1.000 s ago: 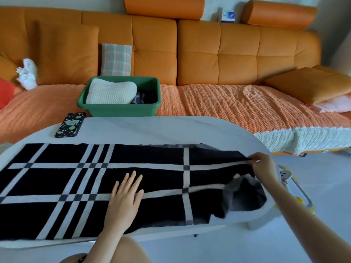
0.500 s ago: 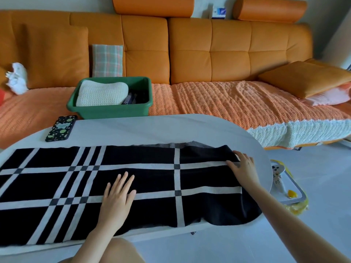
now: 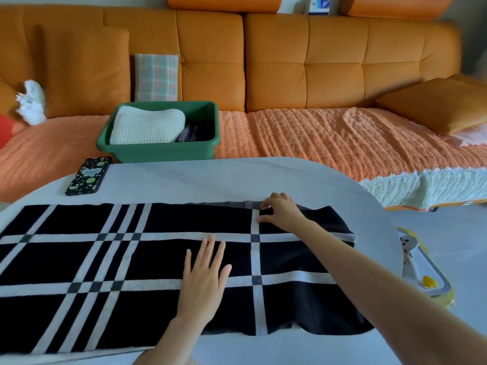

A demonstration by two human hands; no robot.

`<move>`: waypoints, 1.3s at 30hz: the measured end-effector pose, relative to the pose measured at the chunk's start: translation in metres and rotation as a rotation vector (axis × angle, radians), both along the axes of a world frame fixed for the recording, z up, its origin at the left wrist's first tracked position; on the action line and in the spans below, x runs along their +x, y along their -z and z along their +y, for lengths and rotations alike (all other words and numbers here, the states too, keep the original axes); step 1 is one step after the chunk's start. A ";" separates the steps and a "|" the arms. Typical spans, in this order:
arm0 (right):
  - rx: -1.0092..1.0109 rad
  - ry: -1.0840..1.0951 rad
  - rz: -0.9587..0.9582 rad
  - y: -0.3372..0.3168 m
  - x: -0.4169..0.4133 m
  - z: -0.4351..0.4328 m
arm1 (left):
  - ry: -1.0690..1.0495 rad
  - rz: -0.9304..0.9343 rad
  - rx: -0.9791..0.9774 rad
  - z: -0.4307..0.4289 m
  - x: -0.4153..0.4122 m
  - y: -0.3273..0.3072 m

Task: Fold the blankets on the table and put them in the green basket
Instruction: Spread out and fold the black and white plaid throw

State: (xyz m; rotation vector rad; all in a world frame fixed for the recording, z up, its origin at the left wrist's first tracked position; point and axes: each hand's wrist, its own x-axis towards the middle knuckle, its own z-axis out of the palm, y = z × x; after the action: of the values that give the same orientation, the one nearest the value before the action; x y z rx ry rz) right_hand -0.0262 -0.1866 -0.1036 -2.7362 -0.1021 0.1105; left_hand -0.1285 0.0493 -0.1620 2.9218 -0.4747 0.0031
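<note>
A big orange sofa point(image 3: 316, 61) fills the top of the frame. Below it, a white table point(image 3: 237, 180) with a round end fills the lower half.

A black blanket point(image 3: 131, 259) with white stripes lies flat on the table. It runs from the left edge to the lower right, and its right end hangs a bit over the table edge.

A green basket point(image 3: 158, 151) sits on the sofa seat, upper left of the middle, just behind the table. Inside it lies a folded white blanket point(image 3: 147, 126), with a dark striped cloth point(image 3: 188, 134) beside it.

A tray point(image 3: 421, 272) with a yellow rim lies on the floor at the right. It has marks on it, too small to read.

A phone point(image 3: 88, 175) in a dotted case lies on the table's far left.

The left hand point(image 3: 204, 280) lies flat on the blanket's middle, fingers spread. The right hand point(image 3: 282, 212) has bent fingers and pinches the blanket's far edge.

A small blue box point(image 3: 319, 5) stands at the top. Its writing is too blurry to read.
</note>
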 end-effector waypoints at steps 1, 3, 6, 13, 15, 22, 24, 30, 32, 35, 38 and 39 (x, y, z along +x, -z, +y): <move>-0.017 0.002 -0.018 0.003 0.002 0.001 | -0.001 -0.017 -0.003 0.000 -0.001 -0.001; -0.017 0.012 -0.032 0.006 0.007 0.001 | -0.003 -0.066 0.006 -0.001 0.000 0.001; 0.061 0.068 -0.069 0.005 0.015 0.001 | -0.014 -0.081 0.010 -0.002 0.000 0.004; 0.036 0.222 -0.176 0.005 0.037 0.015 | -0.083 -0.066 -0.012 -0.002 -0.002 0.002; 0.019 0.228 -0.140 0.016 0.036 0.017 | -0.075 -0.052 -0.007 -0.003 -0.003 0.001; 0.161 0.221 -0.074 0.015 0.044 0.019 | -0.101 -0.037 -0.223 0.003 0.029 -0.011; 0.124 0.209 -0.092 0.018 0.046 0.023 | -0.062 -0.024 -0.135 0.007 0.049 -0.014; -0.011 0.248 -0.193 0.030 0.043 0.030 | -0.062 -0.057 0.081 0.006 0.065 0.003; -0.048 0.213 -0.210 0.029 0.036 0.028 | -0.071 -0.057 0.074 0.005 0.063 0.002; 0.002 0.222 -0.285 0.016 0.008 0.009 | -0.036 -0.089 -0.055 0.001 0.050 -0.006; 0.082 0.253 -0.370 0.003 -0.051 -0.027 | 0.095 -0.087 -0.246 -0.015 0.011 -0.008; 0.108 0.260 -0.399 0.000 -0.076 -0.040 | 0.150 -0.062 -0.268 -0.020 -0.003 -0.006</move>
State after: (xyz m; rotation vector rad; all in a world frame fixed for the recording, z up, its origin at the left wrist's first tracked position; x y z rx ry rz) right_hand -0.1020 -0.2267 -0.1038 -2.5983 0.1335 -0.4992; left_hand -0.1315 0.0296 -0.1557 2.6245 -0.6481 0.1271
